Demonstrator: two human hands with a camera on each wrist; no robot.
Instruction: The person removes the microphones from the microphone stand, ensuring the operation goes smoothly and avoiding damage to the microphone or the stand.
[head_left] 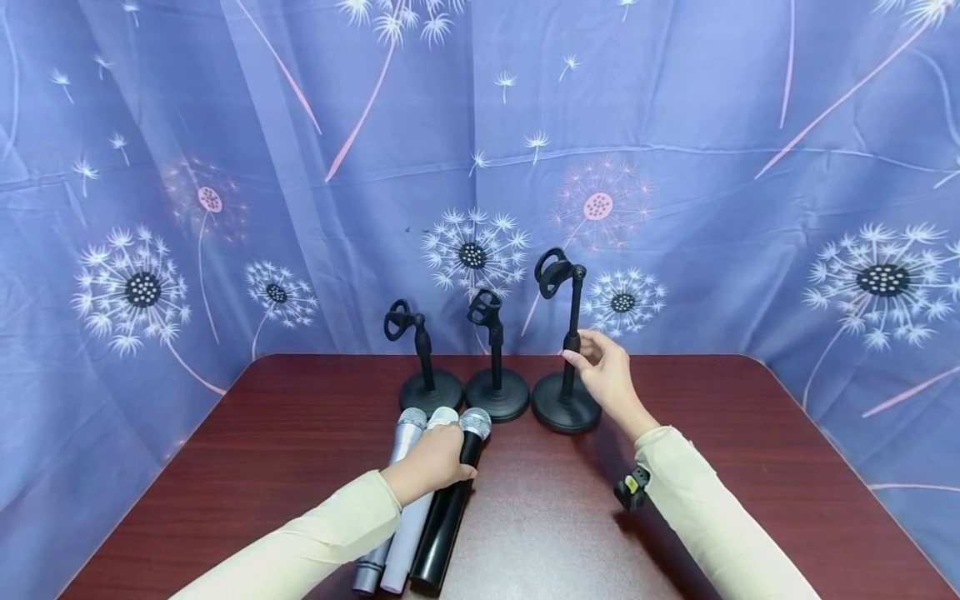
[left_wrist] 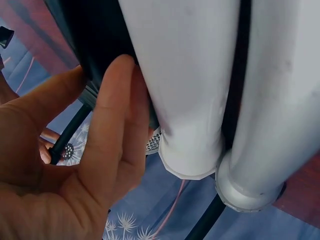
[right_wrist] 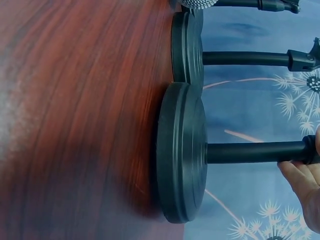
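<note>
Three microphones lie side by side on the table: a silver one (head_left: 405,437), a white one (head_left: 408,542) and a black one (head_left: 442,533) with a silver mesh head. My left hand (head_left: 435,462) reaches over them and pinches the black microphone near its head; in the left wrist view its fingers (left_wrist: 112,120) go down between the black and white bodies. With thumb and fingers, my right hand (head_left: 611,379) holds the collar on the pole of the tallest microphone stand (head_left: 566,410). In the right wrist view that stand's round base (right_wrist: 182,155) sits on the tabletop.
Two shorter black microphone stands, the left one (head_left: 431,390) and the middle one (head_left: 497,393), stand in a row beside the tall one, beyond the microphone heads. The dark red wooden table (head_left: 750,450) ends at a blue dandelion-print curtain (head_left: 697,200).
</note>
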